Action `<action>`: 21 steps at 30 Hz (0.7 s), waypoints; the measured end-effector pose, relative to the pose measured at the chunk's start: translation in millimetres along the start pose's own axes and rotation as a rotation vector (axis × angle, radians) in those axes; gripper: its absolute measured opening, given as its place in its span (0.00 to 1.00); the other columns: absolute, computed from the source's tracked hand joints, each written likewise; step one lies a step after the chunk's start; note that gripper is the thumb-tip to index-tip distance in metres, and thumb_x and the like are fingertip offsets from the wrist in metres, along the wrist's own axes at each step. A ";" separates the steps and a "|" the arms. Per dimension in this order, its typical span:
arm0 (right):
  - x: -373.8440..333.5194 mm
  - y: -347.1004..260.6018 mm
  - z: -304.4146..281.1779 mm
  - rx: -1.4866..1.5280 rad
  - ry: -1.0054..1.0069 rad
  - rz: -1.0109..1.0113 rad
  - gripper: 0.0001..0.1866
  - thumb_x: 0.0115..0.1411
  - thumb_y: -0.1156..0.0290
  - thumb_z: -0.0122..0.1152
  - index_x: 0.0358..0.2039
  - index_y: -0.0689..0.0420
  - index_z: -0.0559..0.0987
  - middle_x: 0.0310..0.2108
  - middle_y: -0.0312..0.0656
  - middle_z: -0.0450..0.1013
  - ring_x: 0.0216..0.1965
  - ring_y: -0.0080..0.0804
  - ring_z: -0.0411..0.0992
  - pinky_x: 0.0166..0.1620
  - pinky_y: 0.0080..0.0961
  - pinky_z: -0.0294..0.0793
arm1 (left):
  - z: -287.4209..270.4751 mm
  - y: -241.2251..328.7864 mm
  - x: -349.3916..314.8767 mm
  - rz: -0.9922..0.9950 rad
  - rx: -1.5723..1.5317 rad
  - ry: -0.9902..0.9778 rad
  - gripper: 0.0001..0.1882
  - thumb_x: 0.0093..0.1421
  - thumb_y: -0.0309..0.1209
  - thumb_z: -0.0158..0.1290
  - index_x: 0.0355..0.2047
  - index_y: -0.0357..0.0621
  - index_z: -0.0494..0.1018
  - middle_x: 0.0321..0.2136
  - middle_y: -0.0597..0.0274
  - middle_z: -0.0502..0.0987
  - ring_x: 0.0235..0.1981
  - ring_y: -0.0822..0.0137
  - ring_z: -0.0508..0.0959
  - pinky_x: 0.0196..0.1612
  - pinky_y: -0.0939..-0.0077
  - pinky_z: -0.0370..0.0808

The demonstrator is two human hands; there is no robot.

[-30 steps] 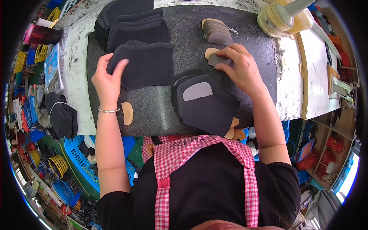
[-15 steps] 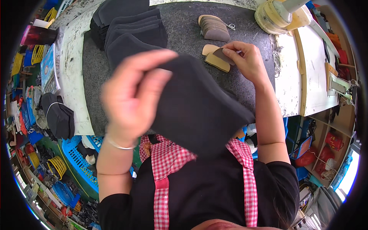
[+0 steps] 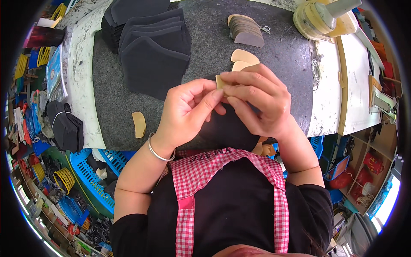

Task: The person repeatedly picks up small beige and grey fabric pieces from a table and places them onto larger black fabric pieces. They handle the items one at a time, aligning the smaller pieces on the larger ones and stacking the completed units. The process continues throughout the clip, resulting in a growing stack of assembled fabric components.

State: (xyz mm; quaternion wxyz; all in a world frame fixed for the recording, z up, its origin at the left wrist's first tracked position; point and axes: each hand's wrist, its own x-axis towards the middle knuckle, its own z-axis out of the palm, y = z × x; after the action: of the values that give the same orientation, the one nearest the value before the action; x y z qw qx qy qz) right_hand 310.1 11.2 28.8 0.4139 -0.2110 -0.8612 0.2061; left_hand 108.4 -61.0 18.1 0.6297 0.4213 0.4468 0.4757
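My left hand and my right hand meet over the near part of the dark mat. Both pinch a small tan piece between thumb and fingertips; the fingers cover most of it. Under them lies a black, sheet-like cut panel, partly hidden by both hands. Just beyond my right hand, tan curved pieces overlap on the mat. A separate tan curved piece rests to the left of my left wrist.
Stacked black panels fill the mat's far left. A row of brown curved pieces stands at the back, near a cream pot. A tied black bundle lies at the left edge. Blue baskets sit below the table.
The black panel has gone from raised in front of me to down on the mat. My left hand has moved right to join my right hand, which has come nearer.
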 end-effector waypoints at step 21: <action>-2.1 -22.1 -4.4 0.435 0.142 0.488 0.03 0.70 0.79 0.58 0.43 0.62 0.76 0.39 0.43 0.80 0.38 0.35 0.79 0.45 0.31 0.79 | 3.3 -5.1 1.5 0.187 0.115 0.020 0.06 0.73 0.27 0.56 0.44 0.37 0.74 0.39 0.56 0.87 0.38 0.68 0.88 0.38 0.77 0.83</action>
State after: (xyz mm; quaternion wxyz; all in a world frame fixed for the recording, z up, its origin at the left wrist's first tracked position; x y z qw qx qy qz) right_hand 310.6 -7.4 41.7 0.4469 -0.3314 -0.6901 0.4629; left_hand 112.9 -60.9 13.8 0.5530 0.4919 0.4383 0.5100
